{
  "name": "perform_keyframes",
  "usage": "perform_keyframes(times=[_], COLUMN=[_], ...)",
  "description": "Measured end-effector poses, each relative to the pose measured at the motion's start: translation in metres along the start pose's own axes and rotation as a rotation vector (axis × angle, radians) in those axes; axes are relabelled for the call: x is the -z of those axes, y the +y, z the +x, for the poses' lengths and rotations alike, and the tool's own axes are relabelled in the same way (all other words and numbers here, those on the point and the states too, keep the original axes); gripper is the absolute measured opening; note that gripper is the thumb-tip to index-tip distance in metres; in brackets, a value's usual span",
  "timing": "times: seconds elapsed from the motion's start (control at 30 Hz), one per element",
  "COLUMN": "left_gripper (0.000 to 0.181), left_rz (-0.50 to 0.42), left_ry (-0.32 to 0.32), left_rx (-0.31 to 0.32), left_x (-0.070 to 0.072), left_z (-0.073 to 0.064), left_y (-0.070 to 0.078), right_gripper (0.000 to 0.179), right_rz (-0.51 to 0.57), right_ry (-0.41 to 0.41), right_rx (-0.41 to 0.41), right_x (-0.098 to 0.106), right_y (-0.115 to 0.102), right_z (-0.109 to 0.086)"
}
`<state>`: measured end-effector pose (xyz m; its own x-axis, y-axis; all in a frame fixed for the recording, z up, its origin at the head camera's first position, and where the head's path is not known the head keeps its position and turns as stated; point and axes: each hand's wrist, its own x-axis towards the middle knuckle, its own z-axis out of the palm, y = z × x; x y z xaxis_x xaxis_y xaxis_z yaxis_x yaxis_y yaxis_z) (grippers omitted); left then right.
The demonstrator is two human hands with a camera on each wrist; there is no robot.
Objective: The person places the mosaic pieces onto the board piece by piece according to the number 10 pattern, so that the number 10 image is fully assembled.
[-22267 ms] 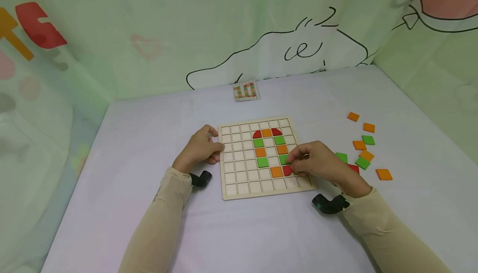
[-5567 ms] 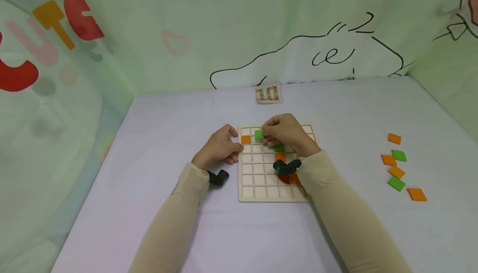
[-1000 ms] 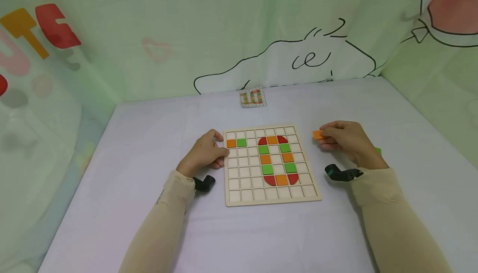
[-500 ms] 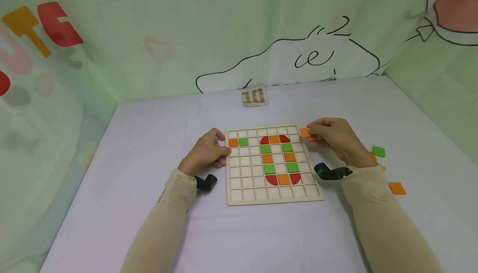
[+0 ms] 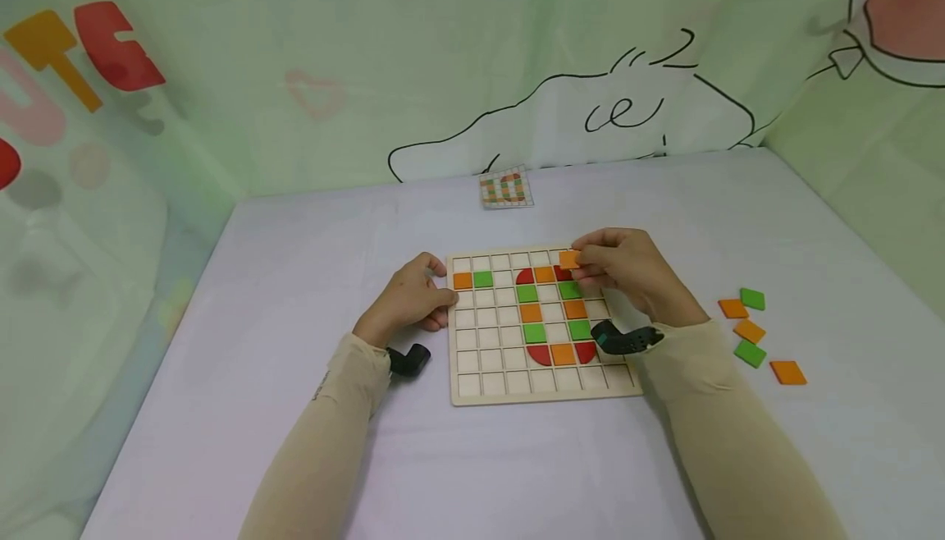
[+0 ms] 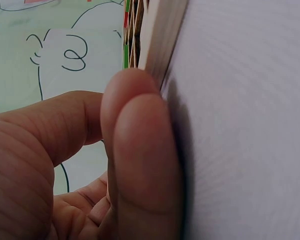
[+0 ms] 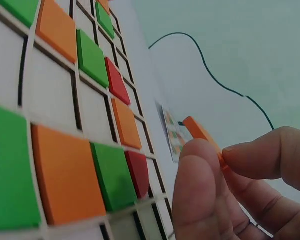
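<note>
In the head view my right hand (image 5: pixel 627 269) pinches an orange square tile (image 5: pixel 569 259) between thumb and fingers, held over the top right part of the wooden grid board (image 5: pixel 546 397). The right wrist view shows that tile (image 7: pixel 202 132) raised off the board. My left hand (image 5: pixel 409 298) rests at the board's left edge; the left wrist view shows its fingertips (image 6: pixel 142 145) against the side. A ring of green, orange and red pieces sits in the grid. Toward the upper left corner lie an orange tile (image 5: pixel 463 281) and a green tile (image 5: pixel 483 279), side by side.
Right of the board are loose tiles: a green one (image 5: pixel 752 299), an orange one (image 5: pixel 734 308), another orange one (image 5: pixel 750 331), a second green one (image 5: pixel 750 353) and more orange (image 5: pixel 788 372). A small pattern card (image 5: pixel 506 188) is behind the board, near the printed backdrop (image 5: pixel 332 146).
From the right of the board, my right hand has carried the orange tile leftward over it. The green tile held earlier now sits beside the left orange one. My left hand stays at the edge.
</note>
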<state>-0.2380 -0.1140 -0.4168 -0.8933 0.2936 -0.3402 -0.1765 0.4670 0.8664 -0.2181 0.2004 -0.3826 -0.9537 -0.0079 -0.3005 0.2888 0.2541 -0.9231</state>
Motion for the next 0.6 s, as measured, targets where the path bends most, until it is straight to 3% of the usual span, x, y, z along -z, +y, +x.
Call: perform_keyframes(times=[0.6], left_gripper=[0.042], left_rz=[0.014], left_ry=[0.006], left_rx=[0.000], left_x=[0.000], left_z=[0.000], left_y=[0.001], right_gripper=[0.031], right_rz=[-0.024], right_ry=[-0.086], right_rx=[-0.006], right_x=[-0.044], right_y=[-0.010], right_z=[0.009])
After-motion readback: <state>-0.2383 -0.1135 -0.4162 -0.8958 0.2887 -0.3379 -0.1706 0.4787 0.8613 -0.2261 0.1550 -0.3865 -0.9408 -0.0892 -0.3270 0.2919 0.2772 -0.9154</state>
